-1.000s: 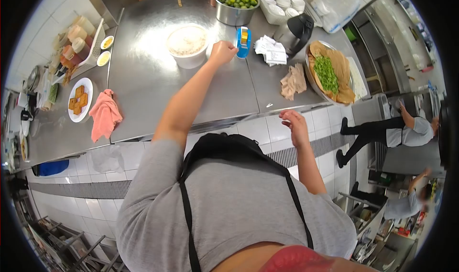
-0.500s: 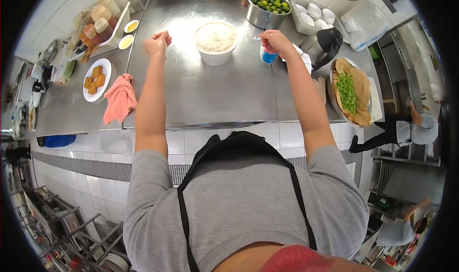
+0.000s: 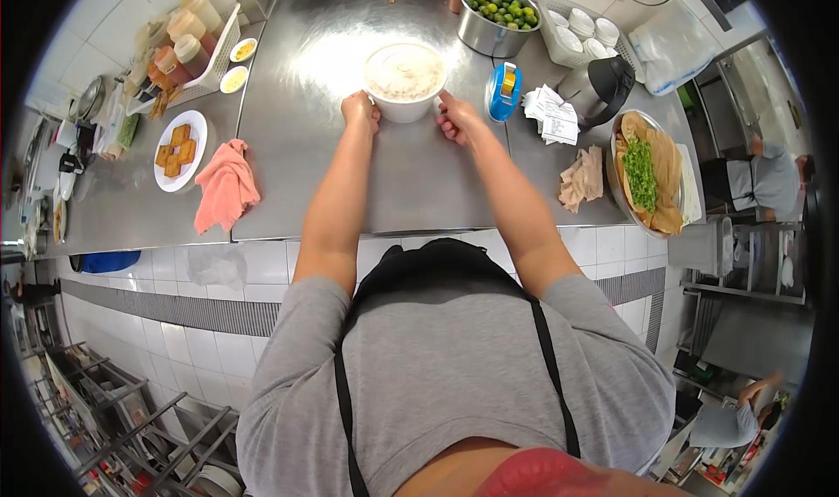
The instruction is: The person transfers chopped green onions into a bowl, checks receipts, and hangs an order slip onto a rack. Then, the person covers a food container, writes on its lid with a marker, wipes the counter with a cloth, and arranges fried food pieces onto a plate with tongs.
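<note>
A round white tub [image 3: 405, 110] stands on the steel counter, filled almost to its rim with a pale, off-white content whose kind I cannot make out. My left hand [image 3: 359, 112] is closed at the tub's lower left side. My right hand [image 3: 458, 118] is closed at its right side, thumb towards the rim. Both hands are at or very close to the tub wall; whether they press on it is unclear. Anything thin inside the curled fingers is hidden. Right of my right hand stands a blue dispenser [image 3: 504, 92] with a yellow part inside.
A steel pot of green limes [image 3: 499, 27], paper slips [image 3: 551, 115], a black-lidded jug [image 3: 599, 89] and a bowl with chopped greens [image 3: 641, 172] are on the right. On the left lie a pink cloth [image 3: 226, 186], a plate of fried squares [image 3: 181, 152] and a basket of sauce bottles [image 3: 188, 51].
Both hands have come inward and down from wide apart to the tub's sides, fingers still closed. My right hand no longer covers the blue dispenser. The view has shifted slightly.
</note>
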`<state>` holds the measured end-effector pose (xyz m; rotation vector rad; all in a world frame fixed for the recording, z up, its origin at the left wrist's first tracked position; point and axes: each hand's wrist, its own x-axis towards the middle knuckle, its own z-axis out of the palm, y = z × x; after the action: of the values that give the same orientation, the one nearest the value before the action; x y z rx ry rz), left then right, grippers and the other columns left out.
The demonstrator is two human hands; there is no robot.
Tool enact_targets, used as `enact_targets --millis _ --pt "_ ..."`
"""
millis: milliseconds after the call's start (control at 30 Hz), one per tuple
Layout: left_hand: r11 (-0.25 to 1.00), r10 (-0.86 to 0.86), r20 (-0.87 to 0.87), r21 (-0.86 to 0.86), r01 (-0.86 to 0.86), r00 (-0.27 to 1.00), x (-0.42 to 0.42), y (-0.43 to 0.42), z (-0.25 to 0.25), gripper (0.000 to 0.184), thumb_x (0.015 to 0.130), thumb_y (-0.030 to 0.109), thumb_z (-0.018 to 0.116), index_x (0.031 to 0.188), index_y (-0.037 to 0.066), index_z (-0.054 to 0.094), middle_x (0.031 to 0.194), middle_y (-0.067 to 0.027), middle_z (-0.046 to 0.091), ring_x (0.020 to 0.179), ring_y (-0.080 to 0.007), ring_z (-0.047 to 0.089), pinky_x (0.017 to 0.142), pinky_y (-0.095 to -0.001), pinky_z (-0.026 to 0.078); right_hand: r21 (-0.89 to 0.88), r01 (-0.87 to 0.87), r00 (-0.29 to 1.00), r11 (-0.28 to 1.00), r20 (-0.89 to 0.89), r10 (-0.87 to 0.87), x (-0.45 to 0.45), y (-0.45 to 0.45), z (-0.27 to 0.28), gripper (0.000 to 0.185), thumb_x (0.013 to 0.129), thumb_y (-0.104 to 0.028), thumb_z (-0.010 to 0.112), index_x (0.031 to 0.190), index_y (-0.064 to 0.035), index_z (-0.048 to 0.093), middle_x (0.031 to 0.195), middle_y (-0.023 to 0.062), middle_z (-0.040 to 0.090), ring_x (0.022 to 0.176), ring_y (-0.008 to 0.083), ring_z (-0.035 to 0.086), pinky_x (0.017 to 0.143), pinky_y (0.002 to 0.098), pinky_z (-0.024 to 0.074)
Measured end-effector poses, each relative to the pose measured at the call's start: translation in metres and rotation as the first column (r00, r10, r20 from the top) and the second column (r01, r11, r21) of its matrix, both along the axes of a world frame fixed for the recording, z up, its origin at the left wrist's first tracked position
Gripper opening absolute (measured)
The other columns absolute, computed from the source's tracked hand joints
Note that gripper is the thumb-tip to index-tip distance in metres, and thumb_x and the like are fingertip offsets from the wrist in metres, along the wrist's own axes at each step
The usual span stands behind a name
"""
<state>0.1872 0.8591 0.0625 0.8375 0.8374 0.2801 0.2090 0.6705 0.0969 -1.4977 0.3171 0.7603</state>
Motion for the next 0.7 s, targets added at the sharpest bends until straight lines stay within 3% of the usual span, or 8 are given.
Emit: enact_targets --millis 200,300,400,433,467,567,633,700 --pt "0.994 0.023 -0.035 0.107 -0.019 0.999 -0.001 -0.009 -0.002 0.011 0.077 0.001 0.044 0.067 0.007 0.048 0.055 -0.0024 0.044 0.039 -0.0098 0.035 0.032 -0.0244 0.023 -0.089 0.116 0.991 0.989 0.076 -0.109 -0.003 0.023 -0.012 0.036 0.086 -0.035 0.039 0.083 -0.0006 0.049 0.054 0.0074 0.05 0.039 0.0127 0.043 0.031 0.0262 0.0306" --pt "0.987 -0.008 0.071 0.159 -0.003 0.997 0.003 -0.004 -0.012 0.015 0.075 0.0 0.049 0.061 0.006 0.045 0.049 -0.0029 0.043 0.033 -0.0126 0.036 0.028 -0.0277 0.023 -0.333 -0.133 0.969 0.934 0.154 0.193 0.013 0.019 -0.027 0.034 0.082 -0.022 0.04 0.059 -0.0015 0.055 0.05 0.0119 0.053 0.036 0.0188 0.045 0.033 0.0316 0.0355" --pt "0.965 -0.111 0.054 0.243 0.095 0.992 -0.002 -0.003 -0.004 0.019 0.075 0.004 0.053 0.059 0.007 0.044 0.05 -0.0008 0.045 0.034 -0.01 0.037 0.028 -0.0257 0.024 -0.592 -0.321 0.84 0.739 0.182 0.511 0.016 0.01 -0.02 0.035 0.079 -0.024 0.045 0.057 -0.0015 0.059 0.052 0.0102 0.057 0.039 0.0188 0.052 0.037 0.0334 0.0414" --pt "0.961 -0.16 0.045 0.234 0.146 0.986 -0.005 0.001 -0.005 0.006 0.075 0.005 0.053 0.073 0.005 0.048 0.049 -0.0005 0.043 0.034 -0.0099 0.036 0.028 -0.0255 0.025 -0.589 -0.375 0.781 0.716 0.214 0.586 0.025 0.003 -0.031 0.029 0.077 -0.021 0.049 0.058 -0.0016 0.059 0.051 0.0092 0.057 0.04 0.0162 0.053 0.038 0.0307 0.0418" --pt "0.963 -0.119 0.01 0.244 0.113 0.993 -0.002 0.01 -0.026 0.017 0.077 0.007 0.053 0.093 0.006 0.047 0.05 -0.0006 0.042 0.034 -0.0098 0.034 0.027 -0.0253 0.025 -0.596 -0.386 0.721 0.704 0.281 0.633 0.02 -0.01 0.004 0.024 0.076 -0.02 0.052 0.064 -0.0007 0.06 0.053 0.0088 0.058 0.041 0.0146 0.053 0.038 0.028 0.042" --pt "0.938 -0.102 0.014 0.335 0.092 0.995 -0.026 0.027 -0.03 0.032 0.079 0.017 0.054 0.107 0.009 0.041 0.068 -0.0041 0.046 0.041 -0.0091 0.037 0.032 -0.0229 0.028 -0.318 -0.075 0.715 0.945 0.643 0.274 0.031 -0.065 0.082 0.017 0.077 -0.021 0.055 0.074 -0.0044 0.06 0.058 0.0051 0.06 0.043 0.0152 0.056 0.043 0.0286 0.0459" --pt "0.934 0.017 0.053 0.357 -0.034 0.998 -0.037 0.024 -0.005 0.028 0.082 0.019 0.051 0.106 0.007 0.043 0.074 -0.0035 0.046 0.052 -0.0076 0.04 0.038 -0.0209 0.032 -0.146 0.243 0.421 0.959 0.907 0.031 0.059 -0.112 0.137 0.024 0.078 -0.026 0.057 0.077 -0.0025 0.06 0.061 0.0095 0.06 0.052 0.0193 0.06 0.05 0.0292 0.0468" --pt "0.853 0.018 0.155 0.512 -0.096 0.988 -0.032 0.027 0.012 0.032 0.085 0.02 0.047 0.111 0.005 0.041 0.084 -0.0057 0.05 0.066 -0.012 0.047 0.051 -0.0237 0.039 -0.067 0.712 -0.006 0.699 0.995 0.102 0.111 -0.168 0.192 0.02 0.079 -0.021 0.055 0.076 -0.0023 0.059 0.065 0.0172 0.058 0.063 0.0342 0.057 0.058 0.0383 0.0455"
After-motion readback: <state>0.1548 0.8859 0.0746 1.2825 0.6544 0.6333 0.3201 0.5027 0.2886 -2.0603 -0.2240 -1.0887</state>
